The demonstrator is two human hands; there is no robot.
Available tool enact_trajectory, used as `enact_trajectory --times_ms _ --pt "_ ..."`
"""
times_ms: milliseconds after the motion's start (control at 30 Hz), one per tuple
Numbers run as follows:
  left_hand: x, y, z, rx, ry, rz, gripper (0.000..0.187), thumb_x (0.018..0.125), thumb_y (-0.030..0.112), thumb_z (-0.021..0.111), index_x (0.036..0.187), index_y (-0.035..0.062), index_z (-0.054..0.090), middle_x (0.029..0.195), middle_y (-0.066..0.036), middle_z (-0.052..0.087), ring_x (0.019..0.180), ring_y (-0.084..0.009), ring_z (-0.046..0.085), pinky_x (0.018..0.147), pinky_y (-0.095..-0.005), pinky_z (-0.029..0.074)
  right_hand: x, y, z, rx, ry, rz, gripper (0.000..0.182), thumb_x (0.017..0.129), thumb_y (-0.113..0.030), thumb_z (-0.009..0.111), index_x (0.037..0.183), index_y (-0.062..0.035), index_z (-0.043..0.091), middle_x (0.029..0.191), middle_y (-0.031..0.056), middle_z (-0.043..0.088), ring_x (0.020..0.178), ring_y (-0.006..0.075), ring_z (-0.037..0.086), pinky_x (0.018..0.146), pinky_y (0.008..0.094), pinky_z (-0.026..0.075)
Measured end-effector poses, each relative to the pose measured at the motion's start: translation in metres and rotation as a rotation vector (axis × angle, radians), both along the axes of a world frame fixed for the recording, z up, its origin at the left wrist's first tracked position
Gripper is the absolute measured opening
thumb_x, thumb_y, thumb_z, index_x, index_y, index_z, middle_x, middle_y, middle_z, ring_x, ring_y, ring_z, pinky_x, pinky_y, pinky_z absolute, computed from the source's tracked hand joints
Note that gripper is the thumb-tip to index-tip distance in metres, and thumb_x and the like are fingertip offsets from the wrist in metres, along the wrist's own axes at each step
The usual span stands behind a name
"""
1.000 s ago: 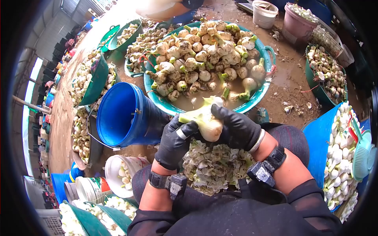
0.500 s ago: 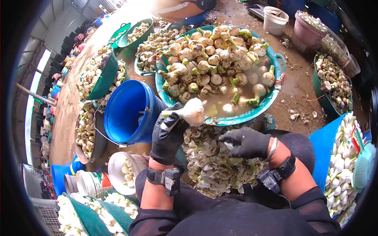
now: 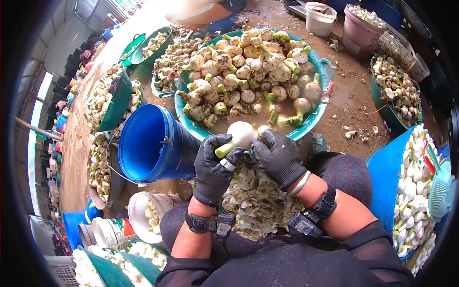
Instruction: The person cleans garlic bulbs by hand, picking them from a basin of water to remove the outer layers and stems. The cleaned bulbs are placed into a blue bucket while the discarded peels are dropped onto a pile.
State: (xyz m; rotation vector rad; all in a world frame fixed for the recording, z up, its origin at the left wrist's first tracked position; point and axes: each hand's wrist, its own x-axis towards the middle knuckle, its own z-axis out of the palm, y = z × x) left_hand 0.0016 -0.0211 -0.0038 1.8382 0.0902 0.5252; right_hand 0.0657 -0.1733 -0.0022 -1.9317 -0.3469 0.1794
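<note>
My left hand [image 3: 213,170], in a black glove with a white band on the thumb, grips a fresh white garlic bulb [image 3: 243,135] by its short green stem, which points down to the left. My right hand [image 3: 278,157], gloved too, is closed with its fingertips pinched at the bulb's root end, where a small white bit shows. Both hands are just in front of a large turquoise tub [image 3: 311,125] of soil-stained garlic bulbs [image 3: 244,71] in muddy water. Below them lies a heap of garlic peelings [image 3: 258,201] between my knees.
An open blue bucket [image 3: 148,143] lies tilted at the left, beside a tipped white bucket [image 3: 143,215]. At the right stands a blue container [image 3: 382,177] of cleaned garlic with a turquoise strainer [image 3: 442,186]. Green tubs [image 3: 114,107] of garlic line the left; another person sits beyond.
My right hand has moved up and left to the garlic bulb and closed on it. My left hand has lowered the bulb slightly and turned it. The view has shifted a little.
</note>
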Motion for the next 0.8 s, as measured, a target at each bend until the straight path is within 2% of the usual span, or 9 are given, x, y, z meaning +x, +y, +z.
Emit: enact_trajectory --times_ms 167,233,267,300,433,500,600,667,800 --pt "-0.005 -0.002 0.006 -0.127 0.105 -0.025 0.028 0.080 0.011 0.072 0.101 0.0016 0.055 0.092 -0.006 0.061 0.080 -0.0145 0.061 0.072 -0.0261 0.051 0.001 0.000 -0.002 -0.014 -0.003 -0.008 0.018 0.077 -0.021 0.054 0.076 -0.0034 0.056 0.071 0.0216 0.058 0.069 0.0397 0.058 0.061 0.0456 0.045" --pt "-0.005 0.001 0.014 -0.753 0.135 -0.057 0.025 0.087 0.012 0.063 0.107 0.0024 0.052 0.092 -0.009 0.061 0.080 -0.0207 0.064 0.069 -0.0350 0.058 0.006 -0.001 -0.004 -0.042 -0.110 -0.100 0.017 0.075 -0.021 0.052 0.073 -0.0043 0.056 0.070 0.0221 0.057 0.068 0.0402 0.057 0.061 0.0452 0.045" --pt "-0.007 0.006 0.016 -0.854 0.088 -0.054 0.025 0.088 0.013 0.061 0.108 0.0027 0.052 0.094 -0.010 0.061 0.081 -0.0222 0.064 0.069 -0.0372 0.058 0.014 -0.008 -0.010 -0.142 -0.192 -0.121 0.013 0.076 -0.015 0.055 0.071 -0.0035 0.060 0.063 0.0116 0.060 0.054 0.0172 0.056 0.054 0.0314 0.044" --pt "-0.008 0.013 0.019 -0.956 0.041 -0.054 0.024 0.089 0.014 0.059 0.109 0.0031 0.052 0.096 -0.011 0.061 0.082 -0.0238 0.064 0.069 -0.0393 0.058 0.026 -0.014 -0.020 -0.080 0.062 -0.119 0.013 0.075 -0.016 0.057 0.073 -0.0049 0.063 0.064 0.0104 0.061 0.056 0.0186 0.057 0.056 0.0309 0.046" --pt "-0.010 0.033 0.010 -1.129 0.026 -0.074 0.028 0.089 0.015 0.057 0.115 0.0043 0.053 0.106 -0.013 0.060 0.093 -0.0268 0.062 0.081 -0.0431 0.055 0.020 -0.015 -0.011 -0.538 0.109 0.414 0.015 0.073 -0.019 0.059 0.080 -0.0075 0.065 0.075 0.0118 0.065 0.070 0.0268 0.062 0.068 0.0348 0.049" --pt "-0.010 0.034 0.007 -1.135 0.033 -0.094 0.031 0.089 0.013 0.057 0.118 0.0052 0.052 0.108 -0.014 0.060 0.096 -0.0259 0.061 0.084 -0.0428 0.054 0.002 -0.015 -0.020 -0.348 0.126 0.838 0.020 0.072 -0.023 0.066 0.085 -0.0072 0.065 0.082 0.0122 0.067 0.075 0.0274 0.064 0.071 0.0345 0.050" --pt "-0.014 0.027 0.009 -1.196 0.040 -0.124 0.032 0.089 0.009 0.056 0.120 0.0060 0.050 0.107 -0.013 0.060 0.093 -0.0250 0.063 0.082 -0.0421 0.055 0.007 -0.010 -0.004 -0.344 0.069 0.810 0.024 0.075 -0.022 0.066 0.091 -0.0054 0.064 0.081 0.0112 0.065 0.069 0.0193 0.062 0.068 0.0302 0.049" --pt "-0.014 0.027 0.007 -1.175 0.047 -0.133 0.032 0.088 0.008 0.057 0.119 0.0057 0.050 0.107 -0.014 0.060 0.091 -0.0251 0.063 0.080 -0.0418 0.056 0.015 -0.008 0.014 -0.128 0.203 0.434 0.021 0.076 -0.020 0.066 0.087 -0.0028 0.063 0.074 0.0097 0.061 0.065 0.0103 0.056 0.063 0.0269 0.047" --pt "-0.009 0.015 0.011 -1.026 0.107 -0.080 0.031 0.086 0.005 0.059 0.116 0.0046 0.050 0.101 -0.013 0.060 0.082 -0.0231 0.064 0.073 -0.0411 0.058 0.009 0.003 -0.004 0.179 0.083 0.189 0.026 0.077 -0.026 0.066 0.080 -0.0022 0.059 0.070 0.0134 0.061 0.063 0.0242 0.060 0.061 0.0335 0.048"
